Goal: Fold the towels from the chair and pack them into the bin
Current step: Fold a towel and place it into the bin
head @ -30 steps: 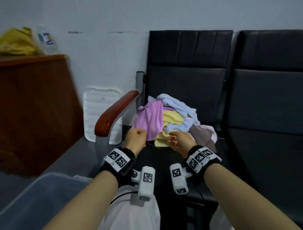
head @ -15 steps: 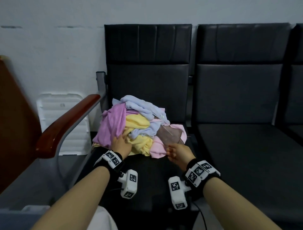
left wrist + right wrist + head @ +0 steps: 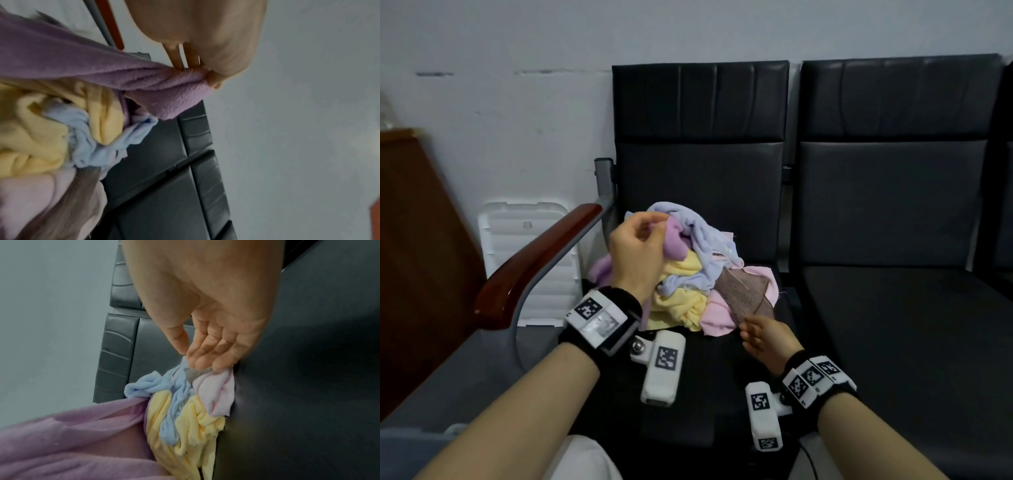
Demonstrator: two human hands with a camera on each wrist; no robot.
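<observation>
A heap of small towels lies on the black chair seat (image 3: 688, 377): purple (image 3: 674, 243), light blue (image 3: 698, 233), yellow (image 3: 678, 301), pink (image 3: 719, 315) and brown (image 3: 743, 294). My left hand (image 3: 657, 222) is raised over the heap's left side and pinches a bunched edge of the purple towel (image 3: 102, 65), which stretches taut from the heap up to my left hand (image 3: 197, 71). My right hand (image 3: 744, 325) is low at the heap's near right edge. Its fairly straight fingers (image 3: 205, 360) rest on the brown towel (image 3: 199, 371). A corner of the bluish bin (image 3: 404, 445) shows at the bottom left.
A red-brown armrest (image 3: 534, 267) runs along the chair's left side, with a white ribbed panel (image 3: 524, 233) against the wall behind it. A wooden cabinet (image 3: 414, 240) stands at the far left. A second black chair (image 3: 893, 308) adjoins on the right.
My left hand has risen from the heap's near left edge, pulling the purple towel up with it. My right hand stays at the near right edge.
</observation>
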